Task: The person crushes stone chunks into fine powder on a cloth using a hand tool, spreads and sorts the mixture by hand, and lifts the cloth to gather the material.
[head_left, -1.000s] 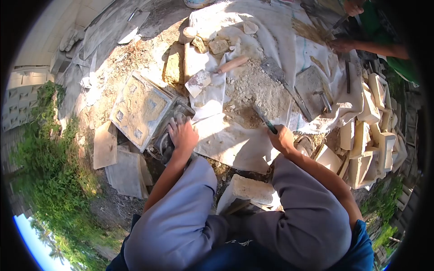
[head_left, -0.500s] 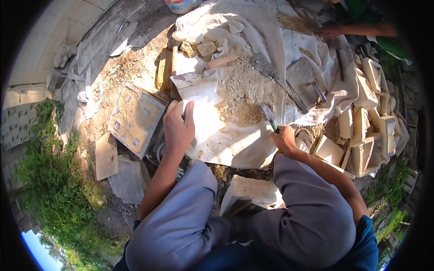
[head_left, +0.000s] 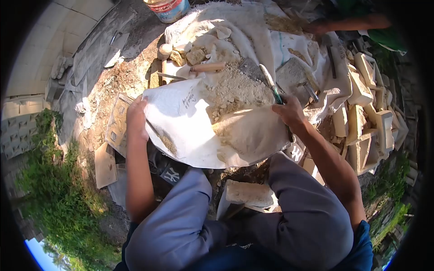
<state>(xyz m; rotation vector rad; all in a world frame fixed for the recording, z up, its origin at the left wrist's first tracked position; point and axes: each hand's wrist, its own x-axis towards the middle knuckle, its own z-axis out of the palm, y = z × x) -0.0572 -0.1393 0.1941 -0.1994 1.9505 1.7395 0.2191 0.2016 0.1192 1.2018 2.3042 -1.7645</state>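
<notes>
A white woven sack [head_left: 181,128] is spread before me, its near edge lifted and curved. My left hand [head_left: 137,118] is closed on the sack's left edge. In my right hand [head_left: 290,113] is a green-handled tool [head_left: 276,94] with a narrow pale blade pointing away from me. The same hand is at the sack's right edge; whether it also grips the cloth is hard to tell. Crumbled pale stone and powder [head_left: 235,92] lie on the sack's far part. A hammer-like tool with a wooden handle [head_left: 208,67] rests beyond, near stone lumps [head_left: 195,56].
Pale cut blocks [head_left: 361,122] are piled at right. A block [head_left: 251,193] sits between my legs. A square slab [head_left: 116,122] and thin boards [head_left: 106,165] lie at left. A bucket [head_left: 168,10] stands at the back. Another person's arm [head_left: 348,23] reaches in at upper right.
My left hand has moved left and now holds the sack's edge, which has been raised and spread. My right hand has moved up with the green-handled tool, its blade swinging further away.
</notes>
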